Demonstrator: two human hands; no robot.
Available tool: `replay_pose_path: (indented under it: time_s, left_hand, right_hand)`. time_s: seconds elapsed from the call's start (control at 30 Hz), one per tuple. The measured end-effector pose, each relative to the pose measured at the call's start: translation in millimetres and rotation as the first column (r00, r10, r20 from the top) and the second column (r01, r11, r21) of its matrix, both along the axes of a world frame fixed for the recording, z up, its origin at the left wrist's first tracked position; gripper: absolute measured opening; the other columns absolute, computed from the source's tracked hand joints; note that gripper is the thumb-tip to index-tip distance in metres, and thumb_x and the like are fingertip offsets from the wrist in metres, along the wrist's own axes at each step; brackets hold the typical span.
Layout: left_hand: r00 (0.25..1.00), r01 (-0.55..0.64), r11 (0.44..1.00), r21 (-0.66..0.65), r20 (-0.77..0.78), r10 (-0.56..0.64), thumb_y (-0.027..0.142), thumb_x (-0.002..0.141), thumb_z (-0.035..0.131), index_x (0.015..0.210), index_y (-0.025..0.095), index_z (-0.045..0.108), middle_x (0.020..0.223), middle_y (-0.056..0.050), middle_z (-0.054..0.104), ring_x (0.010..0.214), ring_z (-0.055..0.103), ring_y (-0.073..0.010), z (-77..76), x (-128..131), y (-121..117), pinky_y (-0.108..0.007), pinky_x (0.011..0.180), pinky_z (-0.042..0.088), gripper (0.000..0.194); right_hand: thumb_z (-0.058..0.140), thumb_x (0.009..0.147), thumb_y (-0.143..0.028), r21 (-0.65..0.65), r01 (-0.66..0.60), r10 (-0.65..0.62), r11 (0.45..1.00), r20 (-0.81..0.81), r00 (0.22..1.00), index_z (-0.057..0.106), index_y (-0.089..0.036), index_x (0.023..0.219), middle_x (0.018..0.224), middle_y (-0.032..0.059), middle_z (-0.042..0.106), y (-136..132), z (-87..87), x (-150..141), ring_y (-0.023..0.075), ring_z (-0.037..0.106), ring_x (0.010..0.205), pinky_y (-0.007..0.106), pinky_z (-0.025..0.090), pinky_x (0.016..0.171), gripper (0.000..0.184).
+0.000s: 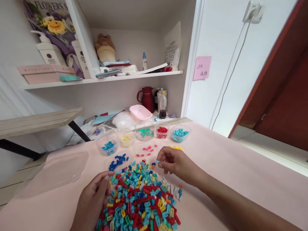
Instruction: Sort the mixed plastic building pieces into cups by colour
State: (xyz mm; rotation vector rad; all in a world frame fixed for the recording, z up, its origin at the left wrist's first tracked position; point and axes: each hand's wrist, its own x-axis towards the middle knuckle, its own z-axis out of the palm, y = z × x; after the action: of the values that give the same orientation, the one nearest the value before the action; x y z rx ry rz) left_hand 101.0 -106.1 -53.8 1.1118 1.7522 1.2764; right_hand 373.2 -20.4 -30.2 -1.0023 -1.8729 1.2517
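Note:
A mixed pile of small toy building bricks (pixel 141 199) in blue, red, yellow, green and white covers the front middle of the table. My left hand (pixel 92 195) rests at the pile's left edge, index finger stretched toward the bricks and thumb apart; no brick shows in it. Beyond the pile's right side, my right hand (pixel 175 163) is raised with thumb and fingers pinched. A small light blue brick (pixel 158 162) shows at its fingertips. Pink bricks (pixel 148 149) lie on a clear lid behind the pile. Yellow bricks (pixel 176 148) are partly hidden by the right hand.
Clear tubs hold blue (pixel 108 146), pale yellow (pixel 126 139), green (pixel 145 132), red (pixel 162 131) and light blue bricks (pixel 180 134). Dark blue bricks (pixel 118 162) lie nearer. A clear lid (pixel 57 170) lies left. Behind stand a pink basin (pixel 141 112), red jug (pixel 147 99) and bottle (pixel 163 104).

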Motion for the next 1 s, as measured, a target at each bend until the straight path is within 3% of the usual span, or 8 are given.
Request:
replay_pose_path:
  time_s: [0.13, 0.27, 0.33, 0.43, 0.67, 0.8, 0.9, 1.0]
  left_hand:
    - [1.000, -0.013, 1.000, 0.002, -0.001, 0.013, 0.057, 0.067, 0.062, 0.106, 0.019, 0.062, 0.051, 0.008, 0.048, 0.041, 0.039, -0.0081, -0.7, -3, 1, -0.019, 0.040, 0.032, 0.055]
    - [1.000, -0.005, 1.000, -0.008, 0.008, 0.005, 0.060, 0.065, 0.062, 0.108, 0.019, 0.062, 0.051, 0.007, 0.049, 0.040, 0.040, -0.0096, -6.4, -7, 3, -0.021, 0.039, 0.033, 0.060]
    - [1.000, 0.000, 1.000, -0.016, 0.004, 0.000, 0.062, 0.064, 0.062, 0.109, 0.020, 0.061, 0.050, 0.007, 0.050, 0.040, 0.042, -0.0106, -8.5, -9, 4, -0.022, 0.040, 0.035, 0.062]
    - [1.000, -0.009, 1.000, -0.019, -0.012, 0.008, 0.064, 0.062, 0.061, 0.108, 0.020, 0.061, 0.050, 0.007, 0.051, 0.041, 0.044, -0.0113, -7.0, -8, 4, -0.022, 0.041, 0.035, 0.064]
    - [1.000, 0.013, 1.000, -0.024, -0.013, -0.014, 0.061, 0.066, 0.059, 0.109, 0.020, 0.060, 0.050, 0.009, 0.047, 0.040, 0.040, -0.0102, -1.0, -2, 1, -0.022, 0.041, 0.034, 0.060]
    - [0.999, 0.019, 1.000, -0.015, -0.036, -0.020, 0.059, 0.068, 0.058, 0.109, 0.020, 0.060, 0.051, 0.009, 0.047, 0.042, 0.041, -0.0106, -1.6, -2, 1, -0.022, 0.042, 0.033, 0.056]
    - [0.999, 0.026, 0.999, -0.021, -0.044, -0.027, 0.058, 0.070, 0.056, 0.109, 0.020, 0.060, 0.051, 0.008, 0.049, 0.042, 0.042, -0.0108, -2.1, -3, 1, -0.022, 0.043, 0.033, 0.055]
    - [0.997, 0.039, 0.999, -0.016, -0.066, -0.040, 0.057, 0.073, 0.053, 0.108, 0.020, 0.060, 0.052, 0.007, 0.049, 0.042, 0.040, -0.0103, -2.4, -4, 0, -0.022, 0.042, 0.031, 0.052]
  right_hand:
    - [0.061, 0.072, -0.017, -0.111, -0.131, 0.137, 0.985, 0.052, 0.989, 0.057, -0.019, 0.079, 0.060, -0.0052, 0.057, 1, -7.1, 1, 0.0087, 0.055, 0.049, 0.018, 0.039, 0.045, 0.008]
    - [0.060, 0.071, -0.016, -0.070, -0.135, 0.142, 0.988, 0.101, 0.985, 0.060, -0.019, 0.080, 0.060, -0.0045, 0.059, 4, -6.0, 6, 0.0083, 0.054, 0.049, 0.018, 0.040, 0.046, 0.009]
    - [0.058, 0.073, -0.016, -0.007, -0.064, 0.064, 0.998, 0.066, 0.996, 0.060, -0.019, 0.080, 0.062, -0.0040, 0.059, 9, -0.9, 12, 0.0089, 0.055, 0.049, 0.019, 0.042, 0.048, 0.008]
    - [0.057, 0.076, -0.022, 0.122, 0.161, -0.158, 0.979, -0.038, 0.987, 0.060, -0.019, 0.082, 0.065, -0.0029, 0.059, 21, 7.3, 24, 0.0100, 0.056, 0.050, 0.021, 0.044, 0.048, 0.007]
    - [0.061, 0.076, -0.037, 0.262, 0.606, -0.578, 0.751, -0.183, 0.795, 0.064, -0.021, 0.099, 0.083, 0.0028, 0.063, 63, 3.8, 65, 0.0142, 0.060, 0.062, 0.028, 0.049, 0.056, 0.029]
    - [0.061, 0.075, -0.041, 0.160, 0.660, -0.615, 0.734, -0.255, 0.746, 0.059, -0.022, 0.116, 0.101, 0.0065, 0.061, 73, -0.4, 80, 0.0169, 0.064, 0.071, 0.028, 0.051, 0.056, 0.046]
    - [0.059, 0.078, -0.043, 0.119, 0.678, -0.613, 0.726, -0.335, 0.715, 0.062, -0.020, 0.110, 0.093, 0.0057, 0.062, 67, 3.7, 78, 0.0162, 0.063, 0.068, 0.026, 0.049, 0.053, 0.040]
    - [0.056, 0.080, -0.044, 0.115, 0.625, -0.552, 0.772, -0.368, 0.749, 0.064, -0.018, 0.101, 0.082, 0.0038, 0.062, 57, 8.1, 68, 0.0130, 0.059, 0.061, 0.024, 0.046, 0.050, 0.034]
